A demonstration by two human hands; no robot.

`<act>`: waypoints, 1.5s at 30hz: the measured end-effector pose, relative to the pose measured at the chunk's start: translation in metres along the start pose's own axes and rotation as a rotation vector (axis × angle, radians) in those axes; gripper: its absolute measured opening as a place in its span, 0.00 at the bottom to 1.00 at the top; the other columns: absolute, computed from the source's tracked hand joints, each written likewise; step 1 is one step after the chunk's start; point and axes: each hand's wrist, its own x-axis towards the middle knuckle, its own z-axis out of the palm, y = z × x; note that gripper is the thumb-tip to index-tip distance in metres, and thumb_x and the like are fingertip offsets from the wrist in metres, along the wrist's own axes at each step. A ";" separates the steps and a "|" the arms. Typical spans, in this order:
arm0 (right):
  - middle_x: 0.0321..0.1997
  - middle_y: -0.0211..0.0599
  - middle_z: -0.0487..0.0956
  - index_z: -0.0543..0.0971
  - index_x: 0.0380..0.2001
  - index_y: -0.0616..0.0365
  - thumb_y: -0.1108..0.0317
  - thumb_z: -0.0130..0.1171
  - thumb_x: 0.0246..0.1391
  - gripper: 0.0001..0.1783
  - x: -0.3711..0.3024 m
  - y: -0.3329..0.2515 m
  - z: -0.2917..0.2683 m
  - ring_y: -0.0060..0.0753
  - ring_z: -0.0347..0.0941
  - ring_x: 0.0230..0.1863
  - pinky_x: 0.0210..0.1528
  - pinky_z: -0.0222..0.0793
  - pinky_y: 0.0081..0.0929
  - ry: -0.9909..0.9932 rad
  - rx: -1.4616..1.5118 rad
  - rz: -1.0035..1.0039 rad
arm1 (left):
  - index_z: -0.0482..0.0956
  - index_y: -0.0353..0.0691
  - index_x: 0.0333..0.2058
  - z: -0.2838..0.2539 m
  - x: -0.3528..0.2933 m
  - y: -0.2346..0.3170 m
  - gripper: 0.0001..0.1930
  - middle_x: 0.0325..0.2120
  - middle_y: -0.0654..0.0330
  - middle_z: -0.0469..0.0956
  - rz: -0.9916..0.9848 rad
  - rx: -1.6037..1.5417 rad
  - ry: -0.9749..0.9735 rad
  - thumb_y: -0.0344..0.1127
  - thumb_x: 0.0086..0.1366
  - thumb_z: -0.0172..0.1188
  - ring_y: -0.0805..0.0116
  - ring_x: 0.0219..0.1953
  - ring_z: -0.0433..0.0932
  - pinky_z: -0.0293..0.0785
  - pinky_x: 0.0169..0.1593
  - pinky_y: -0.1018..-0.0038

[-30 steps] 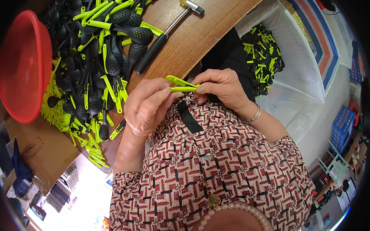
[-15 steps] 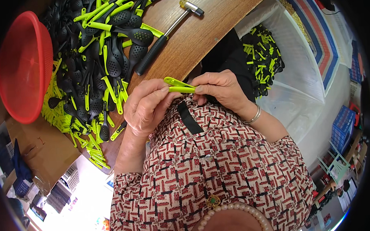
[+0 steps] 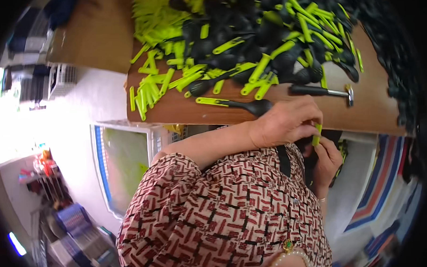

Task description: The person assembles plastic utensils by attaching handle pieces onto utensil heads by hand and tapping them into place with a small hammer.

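My left hand (image 3: 290, 121) pinches a lime-green plastic handle (image 3: 317, 135) just off the table's front edge. The fingers of my right hand (image 3: 328, 160) close around the handle's lower end, and only a short length of it shows between the two hands. Close by my left hand on the table lies a black spoon with a green handle (image 3: 257, 107). A hammer (image 3: 310, 90) with a black grip and metal shaft lies just beyond my hands.
The wooden table (image 3: 184, 116) bears a heap of black utensil heads and green-handled spoons (image 3: 263, 68). Loose green handles (image 3: 151, 91) pile at its left end, beside brown cardboard (image 3: 95, 43). A striped bag (image 3: 377, 179) stands at right, and a white-framed crate (image 3: 125, 155) below the table at left.
The view has swung left, so table and hands appear shifted to the right. The green handle, held between both hands before, is still there, now turned more upright.
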 end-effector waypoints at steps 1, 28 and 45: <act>0.27 0.39 0.82 0.81 0.40 0.72 0.79 0.55 0.58 0.10 0.002 -0.001 0.003 0.26 0.76 0.25 0.32 0.73 0.21 -0.033 0.012 0.002 | 0.78 0.38 0.39 -0.003 -0.004 0.001 0.14 0.34 0.58 0.77 -0.022 -0.025 0.019 0.26 0.55 0.71 0.63 0.33 0.79 0.78 0.36 0.71; 0.27 0.40 0.80 0.78 0.47 0.71 0.69 0.61 0.60 0.16 0.011 -0.045 0.063 0.26 0.75 0.24 0.29 0.72 0.21 -0.284 -0.029 0.042 | 0.81 0.41 0.42 -0.062 -0.034 0.007 0.14 0.30 0.61 0.78 -0.090 -0.308 0.198 0.26 0.57 0.70 0.70 0.31 0.79 0.76 0.34 0.74; 0.17 0.32 0.69 0.76 0.50 0.71 0.59 0.60 0.62 0.24 0.016 -0.039 0.053 0.20 0.60 0.12 0.14 0.54 0.17 -0.352 0.265 0.134 | 0.83 0.35 0.45 -0.051 -0.014 0.008 0.14 0.31 0.60 0.80 -0.098 -0.312 0.201 0.28 0.60 0.68 0.71 0.35 0.79 0.75 0.40 0.76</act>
